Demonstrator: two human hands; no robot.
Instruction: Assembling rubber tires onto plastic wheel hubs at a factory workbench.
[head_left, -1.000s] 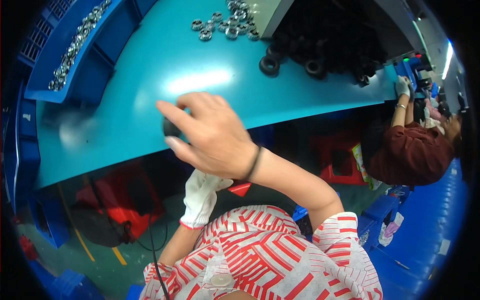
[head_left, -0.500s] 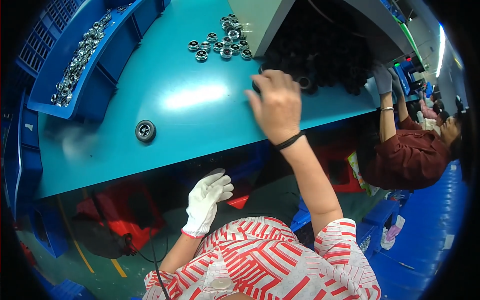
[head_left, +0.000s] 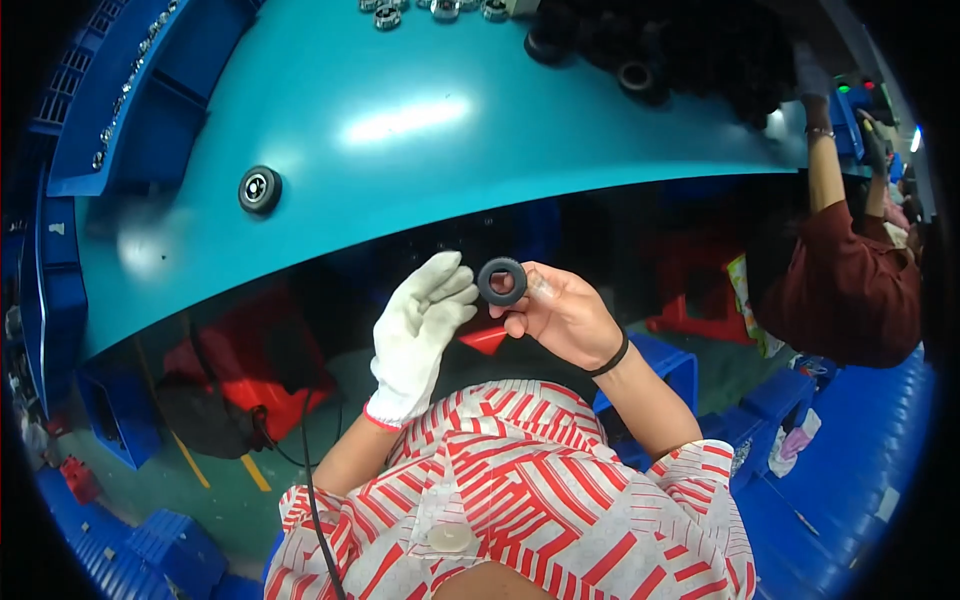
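Note:
My bare right hand (head_left: pixel 572 318) pinches a small black rubber tyre (head_left: pixel 487 284) by its right side, in front of my body. The tyre's round hole faces me, with a fingertip showing through it. Close to the tyre's left side is my left hand (head_left: pixel 422 325) in a white knitted glove. Its fingers are loosely stretched and slightly bent, with nothing visible in them. On the turquoise table (head_left: pixel 330 210), at the left, sits a toy wheel (head_left: pixel 260 190), a black tyre around a hub.
Dark tyres (head_left: pixel 680 60) lie heaped at the table's far right. Several shiny hubs (head_left: pixel 445 10) stand at the far edge of view. A blue bin (head_left: pixel 150 130) with silvery parts is at the left. At the right works another person in a dark red sleeve (head_left: pixel 840 290).
My right hand has come back from the tyre heap toward my body and now holds a tyre. My left hand has risen slightly beside it. The view has tilted down.

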